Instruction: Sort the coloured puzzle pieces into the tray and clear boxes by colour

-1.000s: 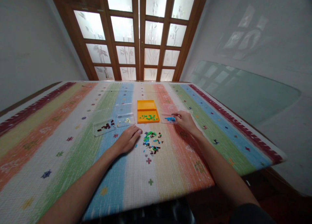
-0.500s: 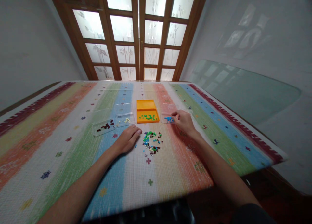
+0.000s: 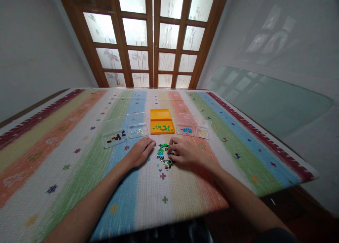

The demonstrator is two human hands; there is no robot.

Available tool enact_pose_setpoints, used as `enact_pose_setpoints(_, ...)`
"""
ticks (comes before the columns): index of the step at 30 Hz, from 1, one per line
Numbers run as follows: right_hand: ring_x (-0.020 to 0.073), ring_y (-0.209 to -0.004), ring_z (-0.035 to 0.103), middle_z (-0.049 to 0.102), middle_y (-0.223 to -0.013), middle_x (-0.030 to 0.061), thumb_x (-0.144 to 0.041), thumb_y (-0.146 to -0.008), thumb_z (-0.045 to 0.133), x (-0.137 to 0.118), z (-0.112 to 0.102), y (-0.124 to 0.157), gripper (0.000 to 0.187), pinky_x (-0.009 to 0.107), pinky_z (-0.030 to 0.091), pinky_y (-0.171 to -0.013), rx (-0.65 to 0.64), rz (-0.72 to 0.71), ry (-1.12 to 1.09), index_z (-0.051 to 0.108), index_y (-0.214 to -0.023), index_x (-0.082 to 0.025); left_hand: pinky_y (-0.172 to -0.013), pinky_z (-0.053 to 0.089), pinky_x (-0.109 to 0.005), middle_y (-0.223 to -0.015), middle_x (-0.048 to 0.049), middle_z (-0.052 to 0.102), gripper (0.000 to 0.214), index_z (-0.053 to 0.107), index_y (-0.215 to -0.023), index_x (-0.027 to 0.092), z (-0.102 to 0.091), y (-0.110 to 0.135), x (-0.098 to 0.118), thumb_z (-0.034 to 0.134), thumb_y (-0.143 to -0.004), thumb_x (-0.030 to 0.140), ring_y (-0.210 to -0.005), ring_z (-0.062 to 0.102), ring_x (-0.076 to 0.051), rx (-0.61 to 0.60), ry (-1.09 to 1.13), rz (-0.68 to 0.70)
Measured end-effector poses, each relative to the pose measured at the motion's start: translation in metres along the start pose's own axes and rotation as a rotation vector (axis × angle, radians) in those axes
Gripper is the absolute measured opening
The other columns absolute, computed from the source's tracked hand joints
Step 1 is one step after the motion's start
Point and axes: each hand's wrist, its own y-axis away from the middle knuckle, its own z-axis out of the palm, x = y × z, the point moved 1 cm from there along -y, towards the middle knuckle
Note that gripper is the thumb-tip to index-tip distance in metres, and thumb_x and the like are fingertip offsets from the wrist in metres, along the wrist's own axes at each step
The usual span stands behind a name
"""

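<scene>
1. Bent fingers of a right hand (image 3: 184, 151) dip into a loose pile of small colored pieces (image 3: 162, 152); the pile lies at and left of the fingertips. The grip looks partly closed; whether it holds a piece cannot be told.
2. A light fingertip pinch, lifting one piece clear of its neighbors, would likely serve best here.
3. Left of the grip, across the pile, a left hand (image 3: 140, 152) rests palm-down, loosely curled, its underside hidden. A lone blue piece (image 3: 149, 159) lies just beside it.
4. Beyond the grip, slightly left, sits an open orange box (image 3: 162, 132) of green pieces; beyond and right, a blue-piece tray (image 3: 180, 130) and a yellow-piece tray (image 3: 206, 137).
5. The right hand covers the pile's near-right edge; the left hand bounds its other side.
</scene>
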Motion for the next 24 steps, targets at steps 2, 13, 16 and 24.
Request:
enact_pose_setpoints(2, 0.0161, -0.081, 0.058, 0.062, -0.093, 0.0055, -0.017, -0.090, 0.062, 0.000, 0.002, 0.000, 0.013, 0.029, 0.046, -0.076, -0.017, -0.004, -0.016, 0.075, -0.089, -0.018, -0.090, 0.050, -0.039, -0.092, -0.0076, 0.066, 0.038, 0.064, -0.092, 0.019, 0.000, 0.000, 0.000, 0.033, -0.104, 0.039, -0.092, 0.062, -0.023, 0.000, -0.004, 0.002)
enact_pose_setpoints(13, 0.0157, -0.074, 0.059, 0.068, -0.085, 0.0046, -0.021, -0.096, 0.055, 0.022, -0.013, 0.002, 0.013, 0.028, 0.045, -0.070, 0.163, 0.115, -0.143, 0.066, -0.091, -0.018, -0.091, 0.050, -0.040, -0.093, -0.0072, 0.066, 0.037, 0.064, -0.092, 0.019, 0.000, 0.000, 0.000, 0.034, -0.104, 0.038, -0.092, 0.061, -0.023, -0.006, -0.002, 0.007)
enact_pose_setpoints(16, 0.0145, -0.067, 0.057, 0.068, -0.080, 0.0032, -0.023, -0.094, 0.056, 0.038, -0.025, 0.005, 0.013, 0.027, 0.042, -0.065, 0.312, 0.141, -0.123, 0.066, -0.088, -0.018, -0.091, 0.050, -0.040, -0.094, -0.0071, 0.066, 0.036, 0.063, -0.093, 0.019, 0.000, 0.000, 0.000, 0.034, -0.105, 0.037, -0.093, 0.061, -0.023, -0.004, 0.005, 0.007)
enact_pose_setpoints(24, 0.0150, -0.058, 0.054, 0.067, -0.066, 0.0021, -0.017, -0.079, 0.063, 0.085, -0.043, 0.017, 0.012, 0.027, 0.039, -0.061, 0.555, 0.367, 0.057, 0.074, -0.080, -0.018, -0.089, 0.050, -0.039, -0.092, -0.0065, 0.066, 0.035, 0.063, -0.091, 0.020, 0.000, 0.001, -0.002, 0.035, -0.104, 0.037, -0.090, 0.061, -0.022, 0.007, 0.005, 0.020)
